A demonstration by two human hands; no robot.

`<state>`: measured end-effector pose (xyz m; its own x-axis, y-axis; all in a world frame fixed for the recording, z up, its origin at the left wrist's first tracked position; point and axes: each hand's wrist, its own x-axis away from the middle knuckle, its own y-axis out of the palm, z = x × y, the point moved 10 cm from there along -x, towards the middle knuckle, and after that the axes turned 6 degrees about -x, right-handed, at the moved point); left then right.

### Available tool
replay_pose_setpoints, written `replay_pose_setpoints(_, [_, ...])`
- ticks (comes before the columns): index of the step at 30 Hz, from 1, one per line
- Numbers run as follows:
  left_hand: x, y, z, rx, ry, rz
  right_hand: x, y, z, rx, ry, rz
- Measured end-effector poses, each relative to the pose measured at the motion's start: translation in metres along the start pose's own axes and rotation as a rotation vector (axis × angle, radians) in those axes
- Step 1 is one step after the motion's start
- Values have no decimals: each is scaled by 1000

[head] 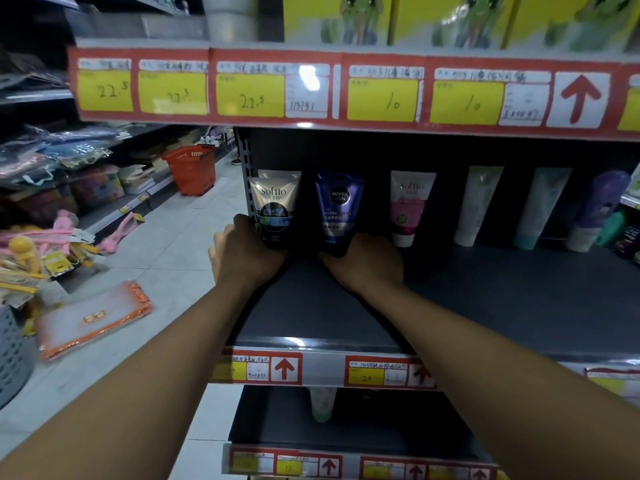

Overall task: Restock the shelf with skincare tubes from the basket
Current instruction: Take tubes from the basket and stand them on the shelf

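Both my arms reach deep into the dark middle shelf [485,306]. My left hand [247,252] grips the base of a silver and black Softto tube [275,207] standing upright at the shelf's far left. My right hand [365,263] grips the cap end of a blue Nivea Men tube [337,209] standing upright just to its right. A white and pink Softto tube [408,206] stands beside them, with several more tubes [478,202] along the back wall. A red basket [190,168] sits on the aisle floor behind.
The upper shelf edge with red and yellow price tags [249,93] hangs low overhead. A lower shelf holds a pale tube [322,403]. Across the aisle to the left are racks of packaged goods [62,202], an orange pouch [93,317] and a grey basket [10,355].
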<state>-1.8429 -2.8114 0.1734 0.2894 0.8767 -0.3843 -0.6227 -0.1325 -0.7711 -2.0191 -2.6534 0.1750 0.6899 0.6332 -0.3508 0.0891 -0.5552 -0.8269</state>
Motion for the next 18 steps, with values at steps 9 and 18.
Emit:
replay_pose_setpoints(9, [28,-29,-8,-250,-24,-114,40,-30,10,92,-81,-136])
replay_pose_setpoints(18, [109,-59,47,-414,108,-157,105,-100,27,97,-121,-144])
